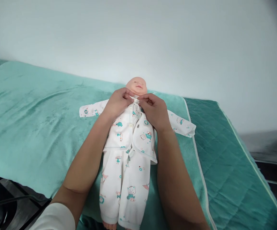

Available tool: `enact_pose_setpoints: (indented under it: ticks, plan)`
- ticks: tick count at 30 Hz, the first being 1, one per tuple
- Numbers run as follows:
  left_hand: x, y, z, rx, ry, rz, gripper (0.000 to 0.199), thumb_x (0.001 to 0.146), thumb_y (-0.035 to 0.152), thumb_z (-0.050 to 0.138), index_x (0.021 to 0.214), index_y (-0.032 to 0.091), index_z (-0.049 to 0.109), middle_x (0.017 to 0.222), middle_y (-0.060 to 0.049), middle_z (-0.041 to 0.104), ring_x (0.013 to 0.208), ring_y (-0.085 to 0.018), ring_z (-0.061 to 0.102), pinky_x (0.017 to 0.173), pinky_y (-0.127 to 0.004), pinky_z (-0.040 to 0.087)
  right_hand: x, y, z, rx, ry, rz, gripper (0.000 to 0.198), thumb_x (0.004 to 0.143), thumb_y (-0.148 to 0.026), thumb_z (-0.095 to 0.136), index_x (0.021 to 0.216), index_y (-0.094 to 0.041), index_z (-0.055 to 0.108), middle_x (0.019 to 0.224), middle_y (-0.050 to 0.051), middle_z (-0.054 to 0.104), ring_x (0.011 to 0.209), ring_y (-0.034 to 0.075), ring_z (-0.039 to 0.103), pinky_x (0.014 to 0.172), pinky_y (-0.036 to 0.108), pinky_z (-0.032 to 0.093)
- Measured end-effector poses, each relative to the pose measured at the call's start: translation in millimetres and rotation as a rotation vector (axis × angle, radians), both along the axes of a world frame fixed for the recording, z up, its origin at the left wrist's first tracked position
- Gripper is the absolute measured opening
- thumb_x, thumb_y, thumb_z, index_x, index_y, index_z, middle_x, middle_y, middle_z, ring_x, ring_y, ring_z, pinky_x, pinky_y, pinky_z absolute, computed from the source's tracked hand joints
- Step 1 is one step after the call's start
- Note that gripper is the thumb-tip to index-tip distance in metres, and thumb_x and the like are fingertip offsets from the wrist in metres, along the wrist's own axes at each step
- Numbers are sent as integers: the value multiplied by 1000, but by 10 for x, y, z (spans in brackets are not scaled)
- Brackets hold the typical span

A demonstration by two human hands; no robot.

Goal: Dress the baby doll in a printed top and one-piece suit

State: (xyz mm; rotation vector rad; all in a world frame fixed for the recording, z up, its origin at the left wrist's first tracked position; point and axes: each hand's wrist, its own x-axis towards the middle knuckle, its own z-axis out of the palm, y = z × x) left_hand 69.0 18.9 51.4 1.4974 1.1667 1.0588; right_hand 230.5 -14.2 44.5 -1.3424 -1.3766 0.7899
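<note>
A baby doll (138, 84) lies on its back, head toward the wall, dressed in a white printed jacket (120, 135) and matching trousers (131, 191). At its neck, my left hand (121, 101) pinches one side of the jacket's collar edge. Opposite it, my right hand (154, 108) pinches the other side, with the fingertips of both hands close together. Below the collar the jacket front hangs apart, with small fasteners along its edges. Both jacket sleeves are stretched out sideways. The doll's toes show past the trouser cuffs.
A light green blanket (45, 105) covers most of the bed, over a darker quilted cover (224, 153) on the right. A white wall (153, 41) stands directly behind the bed. Dark furniture with a cable (16, 199) sits at the lower left.
</note>
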Motion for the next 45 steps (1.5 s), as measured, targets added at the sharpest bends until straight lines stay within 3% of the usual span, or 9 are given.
enact_pose_setpoints:
  ticks: [4, 9, 23, 32, 39, 45]
  plan:
    - [-40, -9, -15, 101, 94, -83, 23, 84, 13, 61, 95, 23, 79, 86, -1, 71, 78, -16, 63, 76, -30, 51, -48, 5, -40, 81, -75, -80, 15, 81, -20, 59, 84, -22, 73, 68, -2, 64, 60, 13, 51, 63, 30, 41]
    - [-64, -20, -19, 217, 195, -54, 27, 87, 12, 60, 98, 23, 82, 106, -4, 74, 93, -16, 65, 91, -30, 50, -52, 25, -102, 110, -69, -122, 20, 80, -19, 55, 84, -22, 73, 68, -3, 63, 60, 13, 50, 62, 30, 40]
    - [-41, -87, -49, 340, 315, -9, 29, 90, 11, 58, 97, 24, 83, 99, -3, 69, 92, -17, 64, 95, -32, 50, -45, -1, -114, 134, -120, -125, 19, 77, -22, 53, 77, -23, 72, 62, -3, 58, 61, 15, 49, 65, 31, 40]
    - [-15, -84, -80, 414, 444, 12, 35, 90, 10, 53, 99, 23, 83, 95, -6, 65, 92, -19, 64, 93, -34, 50, -20, -37, -147, 184, -145, -92, 22, 78, -22, 51, 76, -24, 74, 81, 2, 72, 80, 20, 63, 83, 36, 49]
    - [10, -52, -18, 307, 337, -11, 16, 90, 25, 64, 89, 20, 80, 93, -4, 69, 85, -17, 63, 85, -32, 48, -34, -35, -179, 207, -168, -108, 21, 80, -24, 52, 76, -24, 73, 87, 3, 75, 84, 21, 65, 84, 36, 49]
    - [42, -23, 33, 271, 335, -47, 11, 84, 17, 65, 82, 20, 75, 96, -3, 70, 84, -17, 61, 77, -31, 45, -42, -30, -181, 197, -153, -114, 22, 80, -22, 50, 75, -24, 72, 82, 2, 72, 81, 20, 64, 82, 35, 49]
